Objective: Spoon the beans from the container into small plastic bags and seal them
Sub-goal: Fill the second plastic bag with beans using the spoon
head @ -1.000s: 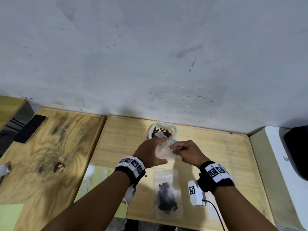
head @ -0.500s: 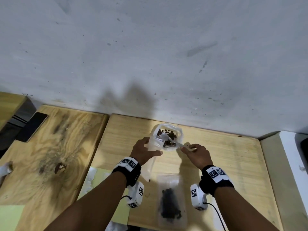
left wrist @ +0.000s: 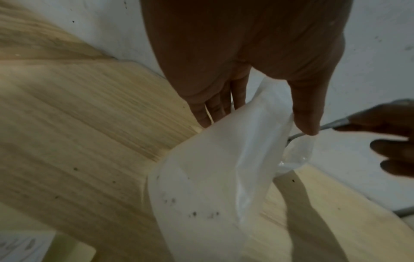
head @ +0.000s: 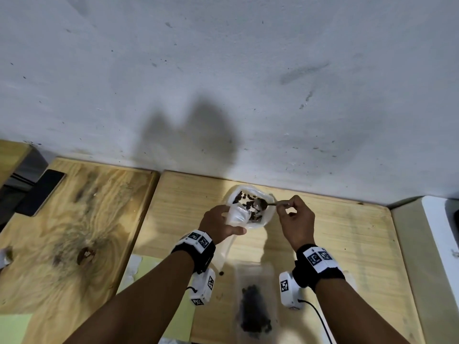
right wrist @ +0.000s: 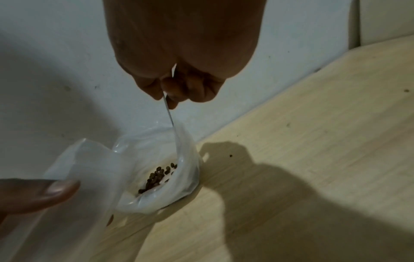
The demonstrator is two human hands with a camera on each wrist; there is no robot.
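Observation:
A white container (head: 267,218) lined with plastic holds dark beans (head: 244,197) near the wall. My left hand (head: 231,219) grips a small clear plastic bag (head: 237,216) at its mouth, over the container's near left rim; the bag hangs down below the thumb (left wrist: 306,109). My right hand (head: 285,207) pinches the handle of a metal spoon (head: 259,204), whose bowl carries beans above the container. In the right wrist view the spoon handle (right wrist: 169,113) runs down into the container (right wrist: 190,177). A filled bag of beans (head: 254,304) lies flat on the table between my forearms.
The wooden table (head: 347,244) ends at the grey wall just behind the container. A loose bean (head: 221,272) lies near my left wrist. A dark phone (head: 41,192) lies on the left board. A white unit (head: 439,244) borders the right. Yellow-green paper (head: 149,271) lies under my left forearm.
A second ago both hands held the small bag. Since then my right hand let go, took the spoon and scooped beans in the container, while my left hand keeps the bag by the rim.

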